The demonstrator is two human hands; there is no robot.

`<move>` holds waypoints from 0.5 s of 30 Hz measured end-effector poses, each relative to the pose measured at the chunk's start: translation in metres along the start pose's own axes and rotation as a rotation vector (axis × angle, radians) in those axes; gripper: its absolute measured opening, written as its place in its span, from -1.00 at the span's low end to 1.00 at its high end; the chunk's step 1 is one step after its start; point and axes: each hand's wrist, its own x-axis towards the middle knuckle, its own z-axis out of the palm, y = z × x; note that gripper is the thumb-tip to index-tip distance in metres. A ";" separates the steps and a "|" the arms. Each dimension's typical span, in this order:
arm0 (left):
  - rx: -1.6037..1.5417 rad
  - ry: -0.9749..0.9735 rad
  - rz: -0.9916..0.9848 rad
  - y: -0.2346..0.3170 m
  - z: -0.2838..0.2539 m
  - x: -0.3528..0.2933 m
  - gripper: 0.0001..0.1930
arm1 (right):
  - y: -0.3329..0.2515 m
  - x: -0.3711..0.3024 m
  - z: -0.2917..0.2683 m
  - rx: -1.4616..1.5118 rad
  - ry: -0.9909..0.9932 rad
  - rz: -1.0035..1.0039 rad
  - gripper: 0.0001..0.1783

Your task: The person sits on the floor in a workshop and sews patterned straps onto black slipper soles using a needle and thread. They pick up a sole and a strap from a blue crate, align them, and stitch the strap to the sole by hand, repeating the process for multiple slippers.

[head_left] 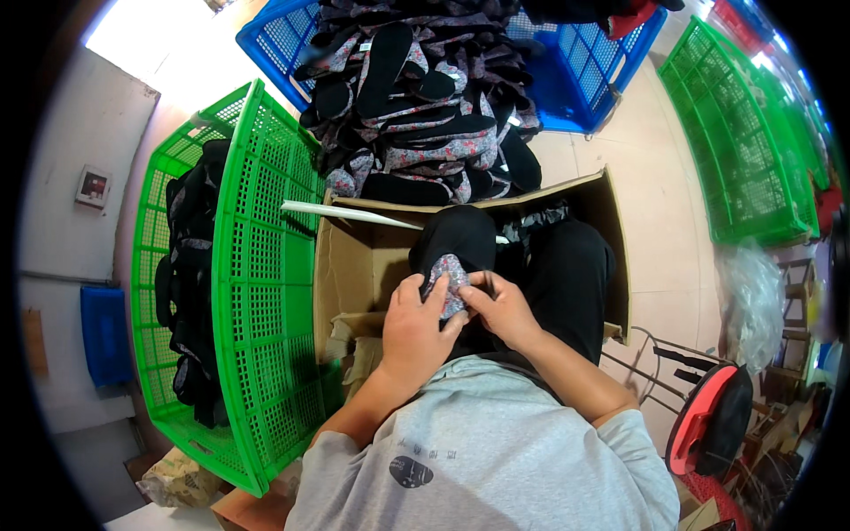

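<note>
My left hand [413, 320] and my right hand [501, 305] meet over my lap, their fingers closed on a floral fabric piece [448, 270] in grey and pink. It lies against my left knee, and my fingers cover its lower part, so its full shape is hidden. Beyond my knees rises a large pile of flat, foot-shaped pieces [441, 146], black on one face and floral on the other. Around my legs stands an open cardboard box [620, 257], with a long white strip [350, 212] lying across its left side.
Tall green crates [266, 292] close off my left side, with black pieces [197, 265] inside. Blue crates [575, 88] stand behind the pile. At right are another green crate [730, 146], a clear plastic bag [753, 301] and a red and black object [708, 420].
</note>
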 end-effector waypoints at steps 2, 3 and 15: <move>-0.088 0.012 -0.014 -0.006 -0.005 0.002 -0.46 | 0.002 -0.006 -0.003 0.248 0.035 -0.023 -0.76; -0.142 0.001 -0.009 -0.011 -0.008 0.001 -0.47 | 0.006 -0.002 -0.003 0.287 0.028 -0.034 -0.76; -0.359 -0.065 -0.055 -0.031 -0.016 -0.004 -0.47 | -0.019 -0.006 -0.019 0.296 -0.052 -0.239 -0.57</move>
